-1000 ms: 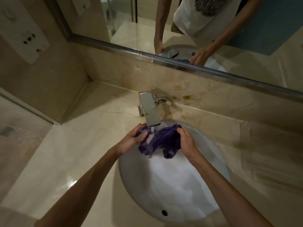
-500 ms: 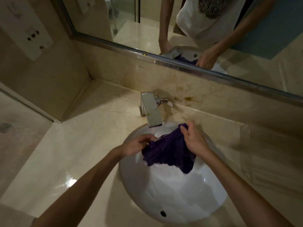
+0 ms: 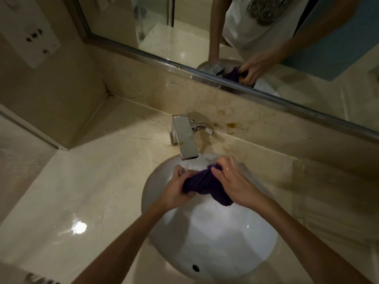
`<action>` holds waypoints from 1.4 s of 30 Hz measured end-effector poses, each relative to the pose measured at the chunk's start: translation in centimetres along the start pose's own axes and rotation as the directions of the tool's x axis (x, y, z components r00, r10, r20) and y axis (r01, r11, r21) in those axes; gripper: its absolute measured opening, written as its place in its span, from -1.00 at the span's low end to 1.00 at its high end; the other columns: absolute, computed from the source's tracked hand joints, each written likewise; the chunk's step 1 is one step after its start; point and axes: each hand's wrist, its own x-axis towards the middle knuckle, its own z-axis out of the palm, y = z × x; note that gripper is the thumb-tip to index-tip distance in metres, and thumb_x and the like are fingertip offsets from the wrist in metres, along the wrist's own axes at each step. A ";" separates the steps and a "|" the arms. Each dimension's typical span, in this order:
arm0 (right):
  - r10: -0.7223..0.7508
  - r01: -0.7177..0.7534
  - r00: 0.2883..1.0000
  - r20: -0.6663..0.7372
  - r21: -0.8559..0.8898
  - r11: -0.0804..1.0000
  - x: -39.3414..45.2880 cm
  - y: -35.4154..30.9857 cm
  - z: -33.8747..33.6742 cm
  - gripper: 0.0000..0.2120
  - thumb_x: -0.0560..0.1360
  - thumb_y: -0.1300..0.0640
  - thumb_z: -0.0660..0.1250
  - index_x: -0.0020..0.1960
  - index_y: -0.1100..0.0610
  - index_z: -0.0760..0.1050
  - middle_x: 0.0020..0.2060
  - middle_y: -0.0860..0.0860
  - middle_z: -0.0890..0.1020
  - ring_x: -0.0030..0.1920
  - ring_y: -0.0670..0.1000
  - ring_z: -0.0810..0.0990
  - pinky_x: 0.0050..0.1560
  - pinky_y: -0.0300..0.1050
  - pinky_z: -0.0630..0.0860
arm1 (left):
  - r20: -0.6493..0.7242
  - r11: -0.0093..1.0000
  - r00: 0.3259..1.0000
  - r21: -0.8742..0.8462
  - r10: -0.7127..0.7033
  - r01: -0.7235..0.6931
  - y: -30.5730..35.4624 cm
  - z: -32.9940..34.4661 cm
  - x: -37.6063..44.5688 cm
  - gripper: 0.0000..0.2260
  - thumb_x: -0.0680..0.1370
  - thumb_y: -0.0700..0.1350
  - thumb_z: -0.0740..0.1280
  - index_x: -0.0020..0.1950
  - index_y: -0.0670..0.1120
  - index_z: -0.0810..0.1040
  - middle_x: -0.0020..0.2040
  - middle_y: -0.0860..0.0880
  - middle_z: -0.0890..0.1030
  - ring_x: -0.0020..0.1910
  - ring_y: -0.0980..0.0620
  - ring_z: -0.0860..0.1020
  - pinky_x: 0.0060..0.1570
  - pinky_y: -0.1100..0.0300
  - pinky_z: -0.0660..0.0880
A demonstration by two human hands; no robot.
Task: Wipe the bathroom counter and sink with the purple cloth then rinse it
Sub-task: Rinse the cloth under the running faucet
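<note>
The purple cloth (image 3: 207, 186) is bunched into a thick roll over the back part of the white sink (image 3: 215, 238). My left hand (image 3: 177, 190) grips its left end and my right hand (image 3: 230, 182) grips its upper right part; a loose end hangs down below my right hand. Both hands are just in front of the square chrome faucet (image 3: 185, 138), whose spout ends right above them. The beige marble counter (image 3: 86, 187) surrounds the sink and looks wet and shiny at the left.
A mirror (image 3: 205, 27) with a metal frame runs along the back wall above a marble backsplash (image 3: 246, 117) with a brown stain. A wall with a socket plate (image 3: 30, 31) closes the left side. The sink's overflow hole (image 3: 195, 267) is near me.
The cloth hung spread out between my hands; now it is gathered into a tight roll and my hands have come closer together, a little lower in the sink.
</note>
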 end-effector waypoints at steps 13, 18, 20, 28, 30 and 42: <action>0.171 -0.173 0.984 0.040 0.042 0.984 4.0 -1.3 3.6 -0.82 0.70 -0.04 0.04 0.09 0.07 0.28 -0.14 0.08 0.56 -0.13 0.07 0.58 -0.14 0.05 0.53 | 0.134 0.981 0.984 0.168 -0.118 0.095 2.1 -1.4 0.8 -0.04 0.25 0.43 0.46 0.52 0.06 0.21 0.31 0.03 0.35 0.22 0.07 0.47 0.22 0.12 0.45; 0.142 -0.159 0.982 0.126 0.141 0.977 5.8 -1.6 2.7 -0.74 0.70 -0.04 0.06 0.13 0.17 0.31 -0.07 0.14 0.55 -0.10 0.07 0.56 -0.12 0.05 0.50 | 0.093 0.997 0.993 0.012 -0.073 0.072 1.6 -1.1 1.8 -0.61 0.42 -0.14 0.43 0.24 -0.08 0.50 0.10 -0.06 0.60 0.00 0.01 0.63 0.01 -0.12 0.61; 0.146 -0.164 0.982 0.121 0.154 0.974 6.1 -1.1 2.2 -0.74 0.69 -0.03 0.09 0.10 0.18 0.33 -0.12 0.08 0.51 -0.13 0.04 0.51 -0.15 0.00 0.45 | 0.233 1.000 0.972 0.007 -0.025 0.023 1.3 -2.5 2.0 -0.66 0.47 -0.14 0.44 0.22 -0.14 0.53 0.13 -0.06 0.58 0.06 0.03 0.60 0.08 -0.07 0.59; 0.057 -0.079 0.978 0.199 0.103 0.991 6.1 -0.5 1.7 -0.59 0.56 -0.24 0.08 0.14 0.08 0.39 0.00 0.14 0.59 -0.01 0.16 0.60 0.08 0.25 0.57 | 0.552 0.953 0.826 0.296 -0.111 -0.069 0.5 -7.9 3.2 -0.48 0.43 -0.08 0.55 0.30 0.07 0.40 0.21 0.01 0.43 0.16 0.05 0.46 0.19 0.36 0.47; 0.018 -0.026 0.973 0.232 0.032 0.999 6.0 -0.9 1.8 -0.61 0.57 -0.23 0.05 0.20 0.02 0.36 0.00 0.09 0.60 -0.04 0.12 0.62 0.07 0.27 0.57 | 0.552 0.901 0.834 0.352 0.019 -0.254 1.4 -7.8 4.1 -0.61 0.58 -0.12 0.38 0.38 -0.01 0.37 0.13 0.03 0.42 0.06 0.11 0.47 -0.10 0.55 0.47; 0.200 -0.256 0.964 0.176 0.822 0.509 5.1 -1.4 5.4 -0.81 0.53 0.05 0.23 0.01 0.15 0.52 -0.16 0.10 0.60 -0.12 0.04 0.57 -0.06 -0.07 0.51 | 0.383 0.997 0.923 -0.052 -0.027 0.050 2.1 -5.2 2.4 0.09 0.13 -0.03 0.72 0.45 0.20 0.10 0.34 0.22 0.31 0.38 0.12 0.31 0.44 0.34 0.23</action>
